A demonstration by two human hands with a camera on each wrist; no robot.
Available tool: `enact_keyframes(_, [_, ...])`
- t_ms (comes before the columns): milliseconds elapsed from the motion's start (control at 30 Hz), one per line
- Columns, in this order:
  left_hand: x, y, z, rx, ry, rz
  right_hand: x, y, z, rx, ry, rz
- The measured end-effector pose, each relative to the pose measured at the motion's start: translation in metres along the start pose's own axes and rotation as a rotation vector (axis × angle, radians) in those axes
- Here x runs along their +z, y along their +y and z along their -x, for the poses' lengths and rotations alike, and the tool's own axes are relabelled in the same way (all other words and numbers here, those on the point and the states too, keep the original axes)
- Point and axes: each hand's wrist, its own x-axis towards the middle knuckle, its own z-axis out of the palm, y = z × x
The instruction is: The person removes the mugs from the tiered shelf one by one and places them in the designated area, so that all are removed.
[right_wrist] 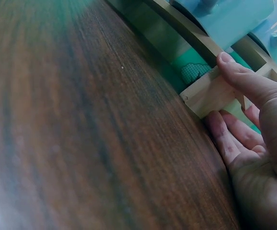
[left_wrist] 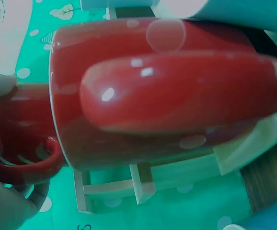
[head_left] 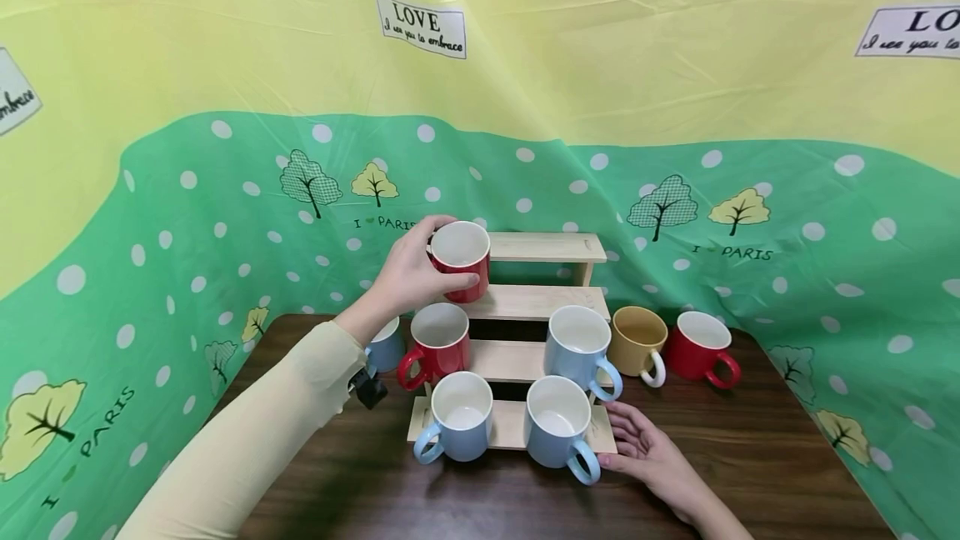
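My left hand (head_left: 412, 275) grips a red mug (head_left: 472, 288) with a white inside, upright at the left of the upper steps of a stepped wooden rack (head_left: 528, 301). In the left wrist view the held mug (left_wrist: 21, 112) shows its handle. Whether its base touches a step, I cannot tell. Below it stands another red mug (head_left: 444, 348), which fills much of the left wrist view. At the rack's lower right corner, my right hand (head_left: 648, 457) pinches the end of the bottom board (right_wrist: 210, 96) between thumb and fingers.
Two light blue mugs, left (head_left: 462, 423) and right (head_left: 557, 427), stand on the bottom step, with a third blue mug (head_left: 576, 344) above. Beside the rack on the brown table (head_left: 337, 473) are a blue mug (head_left: 386, 347), a tan mug (head_left: 633, 348) and a red mug (head_left: 690, 352).
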Motion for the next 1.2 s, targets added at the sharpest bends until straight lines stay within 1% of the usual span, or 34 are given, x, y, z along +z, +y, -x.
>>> enact_keyframes(133, [-0.004,0.003,0.001,0.03,0.019,0.004,0.0,0.0,0.0,-0.003,-0.005,0.001])
enact_keyframes(267, [-0.01,0.006,0.002,0.051,0.058,0.004,-0.001,0.0,0.0,-0.009,-0.012,0.006])
enact_keyframes(667, [-0.042,0.005,0.007,0.043,0.128,0.016,-0.001,-0.001,-0.001,0.023,0.012,0.005])
enact_keyframes(833, [-0.055,0.001,0.011,0.017,0.146,0.019,-0.001,-0.001,-0.001,0.019,0.009,0.003])
enact_keyframes(1200, [-0.079,-0.011,0.022,-0.081,0.171,0.01,-0.002,0.001,-0.001,-0.016,-0.024,-0.007])
